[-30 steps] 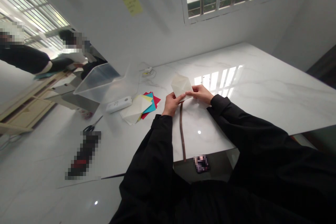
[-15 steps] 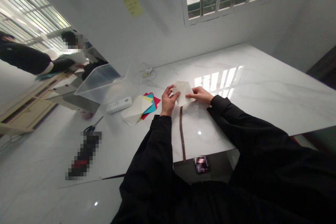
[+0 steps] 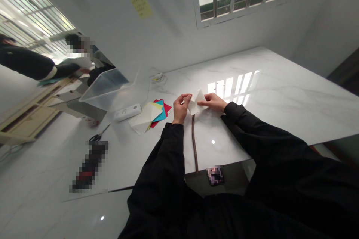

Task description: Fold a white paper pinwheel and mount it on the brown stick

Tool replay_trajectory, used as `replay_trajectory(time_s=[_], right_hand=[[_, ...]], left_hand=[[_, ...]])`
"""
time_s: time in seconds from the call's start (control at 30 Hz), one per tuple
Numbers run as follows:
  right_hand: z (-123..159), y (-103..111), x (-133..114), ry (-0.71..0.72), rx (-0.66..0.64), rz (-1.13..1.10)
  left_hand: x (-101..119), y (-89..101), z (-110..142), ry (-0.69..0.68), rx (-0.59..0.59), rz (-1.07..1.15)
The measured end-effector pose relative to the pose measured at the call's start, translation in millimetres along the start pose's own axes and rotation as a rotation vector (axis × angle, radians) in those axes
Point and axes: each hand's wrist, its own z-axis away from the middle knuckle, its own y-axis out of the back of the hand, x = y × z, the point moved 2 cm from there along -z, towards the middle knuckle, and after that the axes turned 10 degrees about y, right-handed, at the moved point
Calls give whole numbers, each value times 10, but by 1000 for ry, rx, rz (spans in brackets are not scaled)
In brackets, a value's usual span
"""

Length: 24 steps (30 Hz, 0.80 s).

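Marble tabletop (image 3: pixel 280 82): folded paper (image 3: pixel 198 102) pinched betw L hand (image 3: pixel 181 108), R hand (image 3: pixel 213 102).

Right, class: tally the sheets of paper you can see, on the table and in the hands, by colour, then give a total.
Cream: 2 (the folded sheet between left hand and right hand; the pile's top sheet)
Yellow: 1
Teal: 1
Red: 1
Total: 5

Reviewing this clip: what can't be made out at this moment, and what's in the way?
Head view only:
- Folded paper: part hidden by the left hand.
- Coloured paper sheets: partly covered by a white sheet.
- Dark object: pixelated, unidentifiable.
- Small object: pixelated, unidentifiable.
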Motion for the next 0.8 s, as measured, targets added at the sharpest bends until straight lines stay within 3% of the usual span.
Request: replay_trajectory(time_s=[0.43,0.8], right_hand=[[-4,3,8,17,-14,65],[0,-2,17,56,-34,-10]], left_hand=[[-140,-44,-25,145,-85,74],[-91,-55,14,174,-87,90]])
